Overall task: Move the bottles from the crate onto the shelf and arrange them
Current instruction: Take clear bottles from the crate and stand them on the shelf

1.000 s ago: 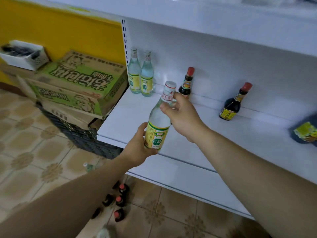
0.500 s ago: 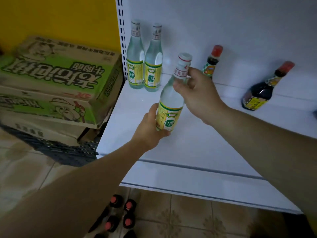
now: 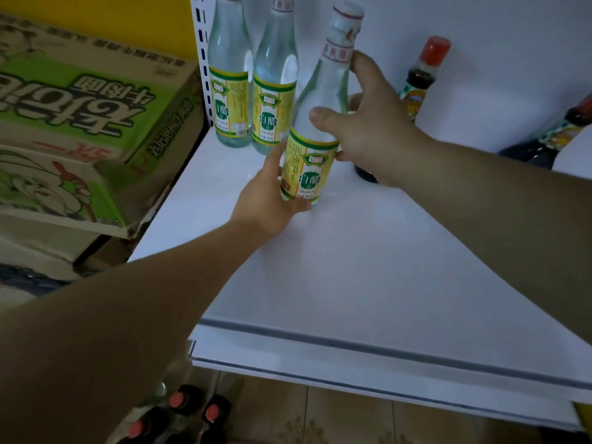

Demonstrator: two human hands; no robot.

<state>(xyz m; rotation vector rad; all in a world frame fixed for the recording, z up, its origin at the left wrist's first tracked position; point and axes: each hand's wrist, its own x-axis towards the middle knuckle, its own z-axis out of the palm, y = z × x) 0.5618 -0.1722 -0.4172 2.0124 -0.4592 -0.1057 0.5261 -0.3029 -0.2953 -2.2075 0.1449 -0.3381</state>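
A clear vinegar bottle (image 3: 315,123) with a yellow-green label and white cap stands on or just above the white shelf (image 3: 352,267), right of two matching bottles (image 3: 229,88) (image 3: 274,91) at the back left corner. My left hand (image 3: 272,193) grips its lower part at the label. My right hand (image 3: 368,123) holds its shoulder and neck. Behind my right hand stands a dark sauce bottle (image 3: 423,72) with a red cap. A second dark bottle (image 3: 551,139) leans at the right edge. Several red-capped dark bottles (image 3: 189,411) sit below the shelf; the crate itself is hidden.
Stacked green and brown cardboard boxes (image 3: 80,123) press against the shelf's left side. A slotted upright (image 3: 200,59) marks the shelf's left edge, before a yellow wall. Tiled floor (image 3: 336,418) shows under the shelf's front lip.
Both hands have carried the clear bottle deeper and lower onto the shelf, close beside the two matching bottles. My right hand slid from the cap down to the shoulder. The camera moved closer.
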